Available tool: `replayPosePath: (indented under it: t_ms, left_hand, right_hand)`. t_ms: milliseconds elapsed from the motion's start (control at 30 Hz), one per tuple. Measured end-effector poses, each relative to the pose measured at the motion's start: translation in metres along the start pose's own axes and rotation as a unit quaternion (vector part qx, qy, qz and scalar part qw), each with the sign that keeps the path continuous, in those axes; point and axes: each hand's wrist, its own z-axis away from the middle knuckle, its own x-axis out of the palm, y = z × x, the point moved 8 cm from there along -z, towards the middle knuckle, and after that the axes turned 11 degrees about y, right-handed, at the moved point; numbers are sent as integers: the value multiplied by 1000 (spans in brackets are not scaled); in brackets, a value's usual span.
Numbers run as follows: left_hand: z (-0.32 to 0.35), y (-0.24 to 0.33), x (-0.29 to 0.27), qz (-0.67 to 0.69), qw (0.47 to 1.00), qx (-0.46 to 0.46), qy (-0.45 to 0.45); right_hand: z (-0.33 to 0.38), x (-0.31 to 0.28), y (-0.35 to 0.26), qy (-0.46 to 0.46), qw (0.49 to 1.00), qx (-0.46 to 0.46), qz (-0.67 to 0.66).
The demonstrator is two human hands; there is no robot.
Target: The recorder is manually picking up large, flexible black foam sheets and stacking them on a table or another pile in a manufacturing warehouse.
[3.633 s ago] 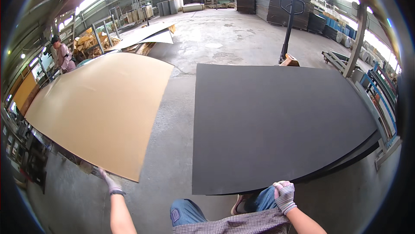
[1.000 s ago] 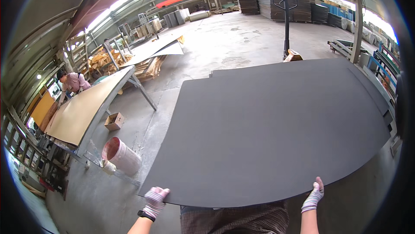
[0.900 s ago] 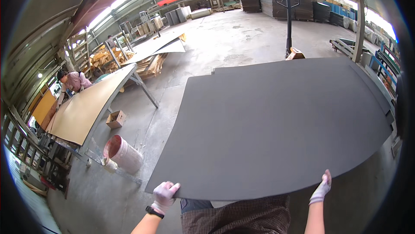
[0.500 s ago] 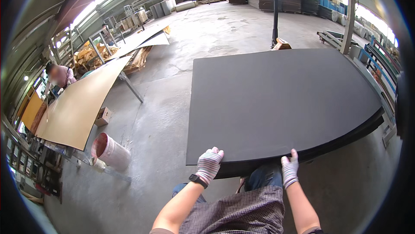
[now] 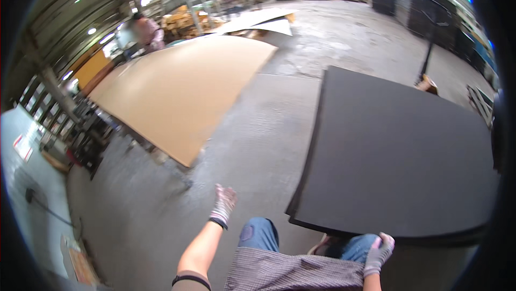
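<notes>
Both hands wear striped knit gloves. My left hand [image 5: 223, 205] is raised over the floor between the two work areas, open and holding nothing, its fingers stretched forward. My right hand [image 5: 379, 254] is at the near edge of a stack of large black sheets [image 5: 398, 156], loosely open with the fingers slightly bent. Its fingertips overlap the edge in the picture; whether they touch it is unclear. The top sheet lies flat, slightly offset from those beneath at the left corner.
To the left, a large tan sheet [image 5: 188, 92] lies on a support, with a person [image 5: 150, 34] at its far side. Pale sheets [image 5: 252, 22] lie beyond. A pallet jack handle [image 5: 428, 44] stands behind the black stack. A light blue panel [image 5: 32, 183] is at far left.
My view has turned left, so the black stack sits further right and the tan sheet nearer the middle. My left hand has let go of the black sheet's edge and moved left.
</notes>
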Motion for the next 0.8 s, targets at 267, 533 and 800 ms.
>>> replayPosePath:
  t_ms: [267, 533, 800]
  left_hand:
    - [-88, 245, -53, -135, 885, 294, 335]
    - [-161, 213, -15, -104, 962, 147, 207]
    - [-196, 233, -69, -220, 904, 227, 287]
  right_hand:
    - [-3, -1, 7, -38, 993, -78, 85]
    - [-5, -20, 45, -32, 988, -22, 148]
    - [-12, 20, -8, -93, 975, -53, 193]
